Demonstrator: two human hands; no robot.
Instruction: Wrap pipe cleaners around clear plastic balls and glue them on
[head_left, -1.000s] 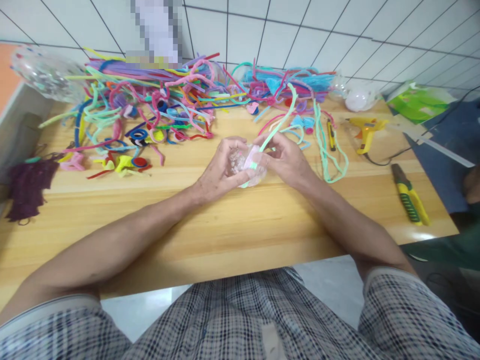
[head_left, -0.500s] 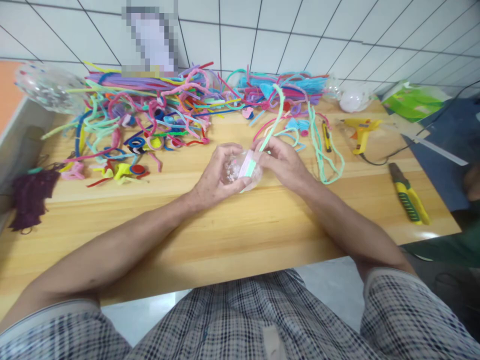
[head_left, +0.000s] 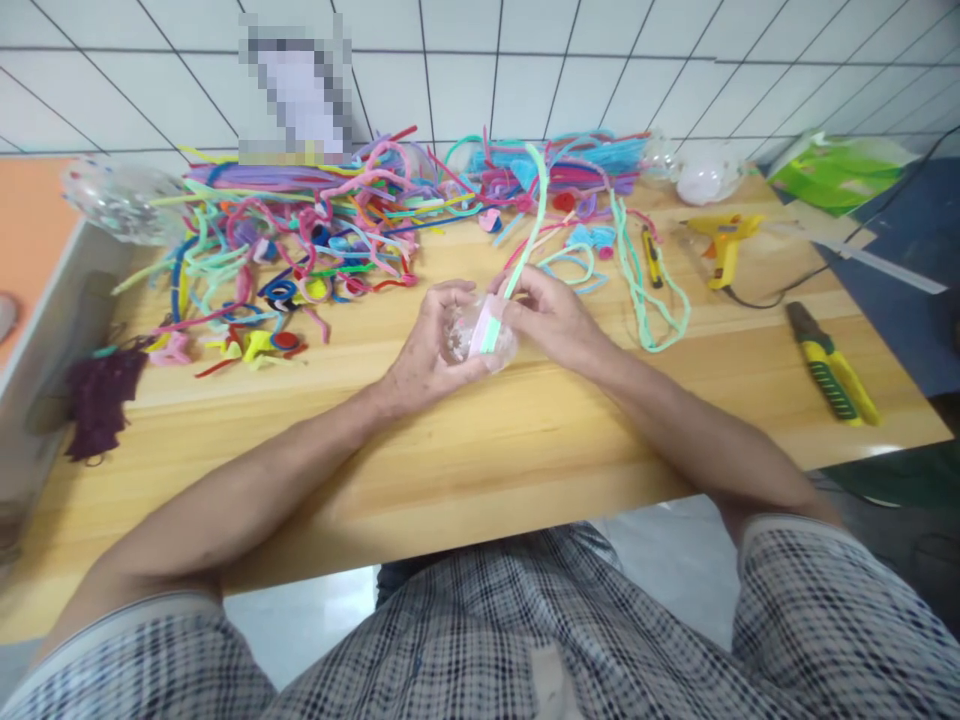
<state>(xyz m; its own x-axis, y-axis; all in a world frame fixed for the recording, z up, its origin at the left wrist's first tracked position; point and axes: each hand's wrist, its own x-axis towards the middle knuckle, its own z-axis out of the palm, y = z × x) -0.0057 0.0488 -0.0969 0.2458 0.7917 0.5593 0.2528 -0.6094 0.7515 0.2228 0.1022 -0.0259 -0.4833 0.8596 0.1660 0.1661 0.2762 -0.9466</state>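
Note:
A clear plastic ball [head_left: 460,342] with small pale bits inside is held above the middle of the wooden table [head_left: 480,450]. Lilac and mint-green pipe cleaners run round its middle as a band. My left hand [head_left: 426,350] is closed round the ball's left side, thumb below and fingers above. With its fingertips at the ball's upper right, my right hand [head_left: 551,318] pinches a mint-green pipe cleaner [head_left: 534,215], whose free end sticks up and away from me. The fingertips of the right hand are partly hidden behind the ball.
A tangle of coloured pipe cleaners [head_left: 300,215] spreads along the back. To the right lie a utility knife [head_left: 651,258], a yellow glue gun [head_left: 724,242] with its cord, and pliers [head_left: 829,365]. Clear balls [head_left: 705,182] stand at the back right. A dark purple piece [head_left: 105,400] lies far left.
The view has shifted a little, so the table things sit slightly differently. Both hands keep hold of the ball and pipe cleaner, whose free end now stands a bit more upright.

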